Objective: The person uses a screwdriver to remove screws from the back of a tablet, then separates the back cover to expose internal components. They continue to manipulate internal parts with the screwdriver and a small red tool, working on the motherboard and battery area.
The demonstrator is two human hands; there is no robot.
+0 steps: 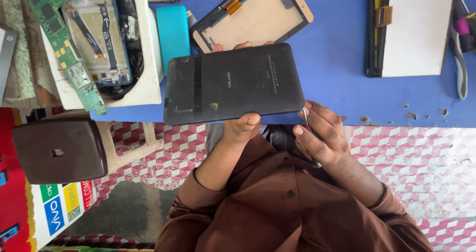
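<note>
The right hand (320, 135) pinches a thin metal tool (306, 119) against the near right corner of a matte black tablet (233, 83). The left hand (241, 125) grips its near edge, holding it flat above the blue table (337, 48). Beyond lies a detached screen frame (253, 15).

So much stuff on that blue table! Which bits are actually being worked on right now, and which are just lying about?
In use:
- black tablet, back facing up, held by the left hand
- thin metal tool, gripped in the right hand at the tablet's corner

Lying about:
- green circuit board
- teal case
- empty tablet frame
- white screen panel
- brown stool
</note>
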